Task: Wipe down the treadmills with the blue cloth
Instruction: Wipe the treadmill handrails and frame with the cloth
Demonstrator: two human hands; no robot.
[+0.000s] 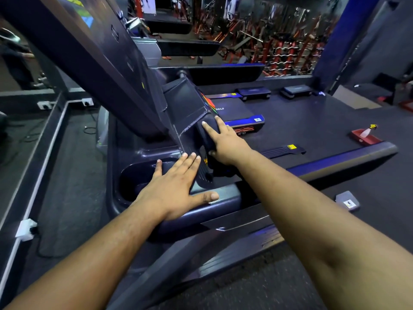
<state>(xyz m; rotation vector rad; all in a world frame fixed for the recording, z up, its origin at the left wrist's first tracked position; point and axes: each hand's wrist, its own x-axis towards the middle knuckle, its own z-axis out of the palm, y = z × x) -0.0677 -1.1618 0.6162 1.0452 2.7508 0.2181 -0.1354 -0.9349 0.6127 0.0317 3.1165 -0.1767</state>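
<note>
A dark treadmill console (185, 104) rises in front of me, with a cup holder (134, 175) at its lower left and a handrail (335, 162) running right. My left hand (176, 186) lies flat with spread, straight fingers on the console base beside the cup holder, its thumb on the front rail. My right hand (225, 142) presses a dark blue cloth (206, 135) against the console's lower right edge. Its fingers lie straight over the cloth and its thumb hooks under the cloth's lower edge. The hand covers much of the cloth.
A spray bottle lies in a red tray (366, 136) on the platform floor at right. Two step platforms (253, 93) sit farther back. More treadmills (187, 48) line up behind. Wall sockets (87, 101) and cables are at left, weight racks (279, 52) beyond.
</note>
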